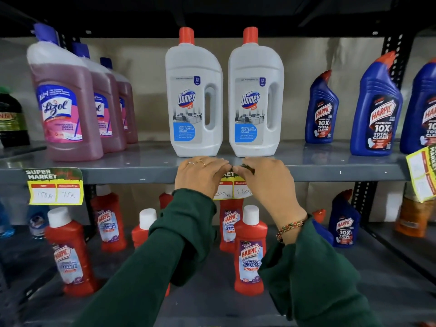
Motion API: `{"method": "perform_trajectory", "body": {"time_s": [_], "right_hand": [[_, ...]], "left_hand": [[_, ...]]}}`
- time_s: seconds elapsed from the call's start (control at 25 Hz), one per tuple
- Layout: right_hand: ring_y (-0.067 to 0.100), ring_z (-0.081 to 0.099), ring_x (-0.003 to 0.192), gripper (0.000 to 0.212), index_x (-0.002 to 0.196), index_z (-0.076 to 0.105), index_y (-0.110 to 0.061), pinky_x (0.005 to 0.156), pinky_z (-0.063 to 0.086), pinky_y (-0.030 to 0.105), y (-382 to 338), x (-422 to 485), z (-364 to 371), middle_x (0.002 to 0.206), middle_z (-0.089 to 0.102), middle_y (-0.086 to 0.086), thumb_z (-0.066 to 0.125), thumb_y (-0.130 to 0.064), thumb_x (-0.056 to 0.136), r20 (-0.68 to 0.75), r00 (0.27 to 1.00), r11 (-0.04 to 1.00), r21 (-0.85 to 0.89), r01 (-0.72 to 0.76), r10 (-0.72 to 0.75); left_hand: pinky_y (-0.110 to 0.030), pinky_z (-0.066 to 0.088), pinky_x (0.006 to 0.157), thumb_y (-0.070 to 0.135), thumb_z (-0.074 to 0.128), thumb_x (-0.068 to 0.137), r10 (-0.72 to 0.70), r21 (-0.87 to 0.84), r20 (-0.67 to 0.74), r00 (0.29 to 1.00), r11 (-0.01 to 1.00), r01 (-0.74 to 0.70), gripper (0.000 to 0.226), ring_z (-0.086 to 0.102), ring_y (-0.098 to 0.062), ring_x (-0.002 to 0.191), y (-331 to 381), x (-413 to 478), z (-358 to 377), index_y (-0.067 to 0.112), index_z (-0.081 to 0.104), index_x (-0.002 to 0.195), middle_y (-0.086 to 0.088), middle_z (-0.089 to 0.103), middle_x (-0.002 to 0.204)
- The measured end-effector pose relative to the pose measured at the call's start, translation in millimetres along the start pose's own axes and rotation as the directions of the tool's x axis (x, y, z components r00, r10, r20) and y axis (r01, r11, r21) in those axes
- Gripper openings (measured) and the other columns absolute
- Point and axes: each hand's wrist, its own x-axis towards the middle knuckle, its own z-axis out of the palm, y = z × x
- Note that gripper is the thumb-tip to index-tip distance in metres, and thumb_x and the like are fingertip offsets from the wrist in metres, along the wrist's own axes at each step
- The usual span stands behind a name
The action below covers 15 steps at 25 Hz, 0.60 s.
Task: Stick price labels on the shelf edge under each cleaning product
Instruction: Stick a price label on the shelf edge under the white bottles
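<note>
A grey metal shelf [132, 172] carries pink Lizol bottles [67, 107] at left, two white Domex bottles [194, 97] in the middle and blue Harpic bottles [375, 107] at right, with red Harpic bottles [250, 251] on the level below. The price label [232, 188] sits against the shelf's front edge under the Domex pair — long axis level along the edge, print upright, facing outward. The left hand [200, 177] lies over its left part, fingers curled down on its top edge. The right hand [267, 179] covers its right part likewise, fingertips nearly meeting the left's. Another label [55, 186] is stuck under the Lizol — a third [422, 172] hangs tilted at far right.
</note>
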Motion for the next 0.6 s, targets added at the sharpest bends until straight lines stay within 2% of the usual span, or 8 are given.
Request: {"method": "perform_trajectory", "body": {"time_s": [0.12, 0.2, 0.28, 0.36, 0.44, 0.6], "right_hand": [[0.027, 0.064, 0.079, 0.023, 0.084, 0.070, -0.016, 0.069, 0.055, 0.036, 2, 1, -5, 0.083, 0.072, 0.010, 0.058, -0.035, 0.087, 0.017, 0.999, 0.996, 0.081, -0.041, 0.040], [0.029, 0.064, 0.088, 0.018, 0.092, 0.071, -0.019, 0.076, 0.055, 0.039, 4, 4, -10, 0.093, 0.073, 0.011, 0.055, -0.027, 0.090, 0.073, 0.996, 0.994, 0.091, -0.058, 0.052], [0.029, 0.063, 0.097, 0.021, 0.103, 0.069, -0.018, 0.083, 0.053, 0.039, 5, 7, -15, 0.105, 0.072, 0.011, 0.051, -0.020, 0.093, 0.122, 0.992, 0.997, 0.058, -0.042, 0.034], [0.028, 0.061, 0.102, 0.025, 0.110, 0.066, -0.017, 0.086, 0.050, 0.037, 5, 8, -20, 0.113, 0.069, 0.011, 0.047, -0.013, 0.094, 0.153, 0.988, 0.999, 0.044, -0.031, 0.024], [0.028, 0.061, 0.103, 0.029, 0.112, 0.065, -0.016, 0.086, 0.050, 0.037, 4, 8, -24, 0.116, 0.068, 0.011, 0.045, -0.006, 0.093, 0.179, 0.984, 0.998, 0.056, -0.033, 0.023], [0.027, 0.060, 0.104, 0.035, 0.119, 0.061, -0.015, 0.089, 0.050, 0.037, 2, 6, -31, 0.119, 0.066, 0.012, 0.043, -0.001, 0.091, 0.239, 0.971, 0.999, 0.045, 0.009, -0.019]], "left_hand": [[-0.039, 0.052, 0.072, 0.040, 0.034, 0.083, 0.049, 0.013, 0.039, 0.998, 0.999, -0.049, 0.043, 0.069, -0.030, 0.077, -1, 2, -8, 0.016, 0.069, 0.081, -0.008, 0.077, 0.082], [-0.039, 0.050, 0.072, 0.032, 0.045, 0.090, 0.081, 0.026, 0.072, 0.994, 0.996, -0.083, 0.030, 0.065, -0.033, 0.080, -2, 1, -16, 0.012, 0.067, 0.086, -0.012, 0.075, 0.087], [-0.038, 0.048, 0.077, 0.025, 0.048, 0.093, 0.053, 0.026, 0.088, 0.995, 0.998, -0.056, 0.022, 0.062, -0.034, 0.088, -3, 0, -21, 0.011, 0.064, 0.095, -0.013, 0.072, 0.096], [-0.040, 0.048, 0.081, 0.024, 0.046, 0.094, 0.055, -0.002, 0.123, 0.991, 0.998, -0.055, 0.023, 0.061, -0.036, 0.091, -5, -1, -24, 0.008, 0.063, 0.096, -0.016, 0.071, 0.098], [-0.044, 0.050, 0.083, 0.019, 0.042, 0.094, 0.081, -0.053, 0.142, 0.986, 0.996, -0.075, 0.025, 0.061, -0.037, 0.092, -10, 1, -21, 0.006, 0.063, 0.095, -0.020, 0.071, 0.097], [-0.042, 0.048, 0.088, 0.005, 0.042, 0.094, 0.032, -0.104, 0.152, 0.988, 0.994, -0.016, 0.024, 0.060, -0.037, 0.099, -17, 2, -19, 0.010, 0.055, 0.114, -0.020, 0.068, 0.108]]}}
